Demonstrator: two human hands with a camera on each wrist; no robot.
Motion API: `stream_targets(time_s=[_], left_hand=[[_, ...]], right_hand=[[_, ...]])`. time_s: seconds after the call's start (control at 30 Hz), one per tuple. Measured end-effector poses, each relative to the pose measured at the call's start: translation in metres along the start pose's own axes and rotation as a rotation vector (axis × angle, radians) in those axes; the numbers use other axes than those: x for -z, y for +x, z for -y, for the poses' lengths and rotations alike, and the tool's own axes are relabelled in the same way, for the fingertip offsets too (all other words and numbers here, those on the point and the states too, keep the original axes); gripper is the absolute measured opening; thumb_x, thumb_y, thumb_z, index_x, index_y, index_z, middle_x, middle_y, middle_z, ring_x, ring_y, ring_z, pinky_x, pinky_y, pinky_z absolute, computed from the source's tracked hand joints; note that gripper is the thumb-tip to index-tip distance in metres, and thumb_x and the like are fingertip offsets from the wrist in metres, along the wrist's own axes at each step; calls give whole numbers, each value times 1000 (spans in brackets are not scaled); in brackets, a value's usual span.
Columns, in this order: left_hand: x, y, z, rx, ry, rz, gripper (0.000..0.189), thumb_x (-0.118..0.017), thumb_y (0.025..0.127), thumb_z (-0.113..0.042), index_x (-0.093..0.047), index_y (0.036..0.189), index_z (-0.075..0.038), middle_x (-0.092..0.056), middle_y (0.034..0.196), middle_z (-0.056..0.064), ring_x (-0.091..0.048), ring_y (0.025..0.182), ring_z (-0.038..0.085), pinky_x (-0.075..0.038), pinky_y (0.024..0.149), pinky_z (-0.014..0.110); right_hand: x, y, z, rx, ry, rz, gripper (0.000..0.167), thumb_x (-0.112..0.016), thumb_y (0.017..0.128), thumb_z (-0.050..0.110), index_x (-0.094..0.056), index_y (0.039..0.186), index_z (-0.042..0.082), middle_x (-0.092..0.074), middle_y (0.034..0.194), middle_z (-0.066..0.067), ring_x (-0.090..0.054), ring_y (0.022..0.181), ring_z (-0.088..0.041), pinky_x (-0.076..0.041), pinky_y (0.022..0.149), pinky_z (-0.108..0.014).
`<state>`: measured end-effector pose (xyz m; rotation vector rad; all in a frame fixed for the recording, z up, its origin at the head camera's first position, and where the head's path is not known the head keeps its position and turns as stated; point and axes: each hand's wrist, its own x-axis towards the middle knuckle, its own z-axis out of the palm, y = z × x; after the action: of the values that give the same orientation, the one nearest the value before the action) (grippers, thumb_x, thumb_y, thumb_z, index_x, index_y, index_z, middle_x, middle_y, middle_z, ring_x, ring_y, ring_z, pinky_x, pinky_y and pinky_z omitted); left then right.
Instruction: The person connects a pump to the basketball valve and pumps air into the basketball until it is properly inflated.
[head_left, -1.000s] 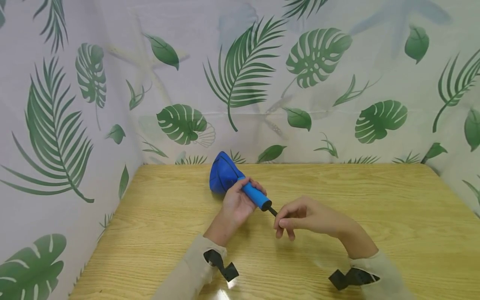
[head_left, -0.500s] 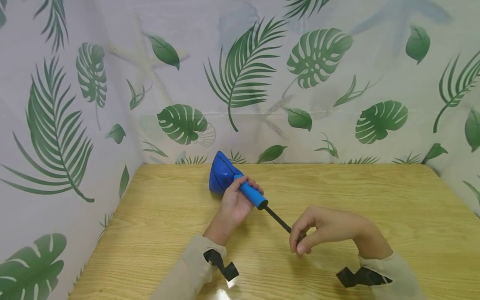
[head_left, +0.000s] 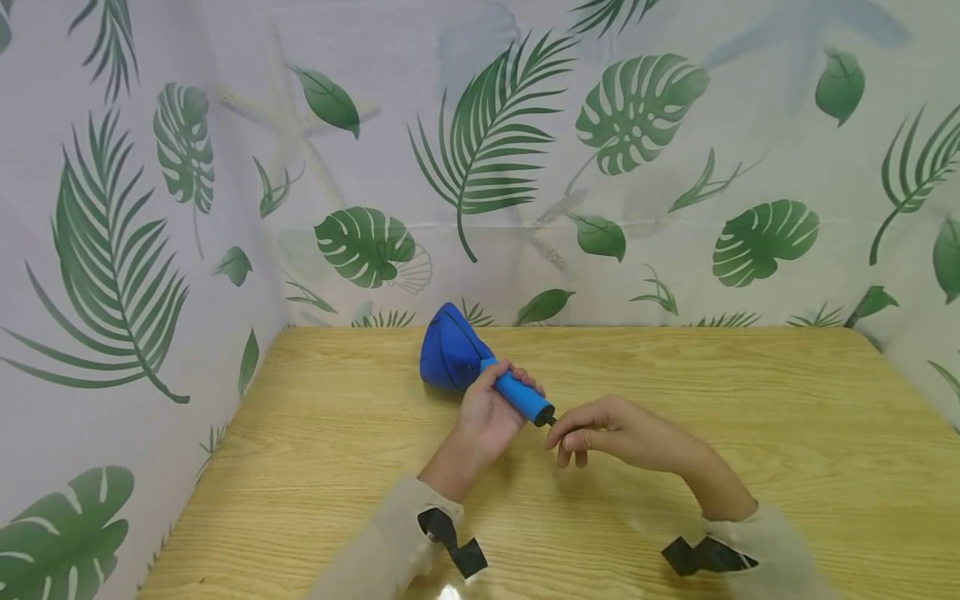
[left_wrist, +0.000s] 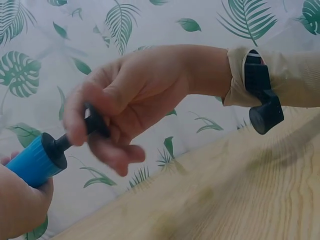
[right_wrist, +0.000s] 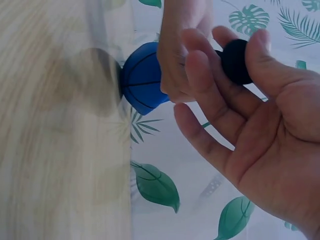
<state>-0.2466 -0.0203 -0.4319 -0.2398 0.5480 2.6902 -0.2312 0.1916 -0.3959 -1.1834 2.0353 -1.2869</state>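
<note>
My left hand (head_left: 486, 421) grips the blue barrel of a hand pump (head_left: 522, 397), which slants down to the right. At its far end is a blue, black-lined ball (head_left: 452, 350), partly caved in and resting on the table; the join between them is hidden from me. With thumb and fingers my right hand (head_left: 630, 435) pinches the pump's black handle (left_wrist: 95, 122). Only a short stretch of rod shows between barrel and handle. In the right wrist view the handle's round black end (right_wrist: 235, 62) sits between thumb and fingers, the other fingers loosely spread.
A wood-grain table (head_left: 300, 467) lies under both hands. Behind it and along the left stands a white cloth wall (head_left: 525, 283) printed with green leaves. Each sleeve carries a black wrist camera (head_left: 453, 542).
My right hand drew the rod far out down to the right, then pushed it back in towards the barrel. The ball and left hand shifted slightly left, then back right.
</note>
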Motion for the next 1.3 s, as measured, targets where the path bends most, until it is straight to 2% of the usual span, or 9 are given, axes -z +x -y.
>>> stream_targets(time_s=[0.17,0.37,0.5,0.63,0.77,0.87,1.0,1.13,1.3], left_hand=[[0,0,4,6,10,13,16,-37,110,-20,-31,120,-10,-51,89,-1,-52,80,11,-45,88,29],[2,1,5,9,44,-8,11,-38,109,-19,-36,114,-9,-50,89,-1,-51,81,12,-46,88,30],[3,2,0,16,21,-26,10,-38,108,-18,-37,114,-9,-50,89,1,-51,81,12,-45,90,32],[4,3,-10,27,-15,-34,8,-40,108,-17,-41,110,-9,-50,89,2,-51,80,13,-45,89,33],[5,3,-23,4,-42,-17,8,-40,107,-17,-42,107,-9,-51,87,2,-52,77,13,-45,88,33],[5,3,-34,-36,-74,-7,9,-40,108,-17,-43,105,-9,-51,84,2,-53,75,13,-46,86,33],[5,3,-43,-68,-102,1,10,-40,108,-17,-45,103,-10,-51,82,1,-53,72,13,-46,83,32],[4,2,-41,-56,-95,4,11,-39,109,-19,-44,104,-11,-52,80,0,-54,72,12,-46,83,30],[1,0,-30,-60,-82,7,14,-38,109,-20,-44,102,-10,-53,78,-1,-55,72,11,-45,82,29]], right_hand=[[-7,4,-5,29,18,-69,24,-50,106,9,-69,116,-2,-73,93,-23,-71,80,-17,-61,73,-36],[-11,5,-6,-31,44,-57,24,-52,105,11,-70,114,-3,-70,95,-29,-70,82,-20,-61,74,-38],[-12,6,-5,-79,22,-69,21,-57,104,14,-72,110,0,-71,97,-27,-70,84,-18,-62,73,-39],[-11,7,1,-89,-15,-55,19,-59,103,16,-74,107,5,-73,97,-22,-70,84,-15,-62,72,-39],[-6,2,12,-48,-47,2,18,-59,103,15,-76,104,10,-75,93,-16,-70,77,-16,-61,72,-36],[1,-5,19,18,-55,59,18,-58,103,11,-76,102,11,-76,92,-14,-70,74,-18,-61,70,-33],[8,-14,26,74,-65,103,15,-61,101,9,-76,104,12,-75,90,-10,-67,73,-14,-58,67,-29],[10,-17,28,87,-62,99,12,-65,98,10,-76,104,12,-74,88,-8,-65,74,-11,-57,65,-28],[4,-14,25,83,-83,46,13,-62,99,11,-74,103,11,-74,89,-8,-66,74,-18,-58,70,-29]])
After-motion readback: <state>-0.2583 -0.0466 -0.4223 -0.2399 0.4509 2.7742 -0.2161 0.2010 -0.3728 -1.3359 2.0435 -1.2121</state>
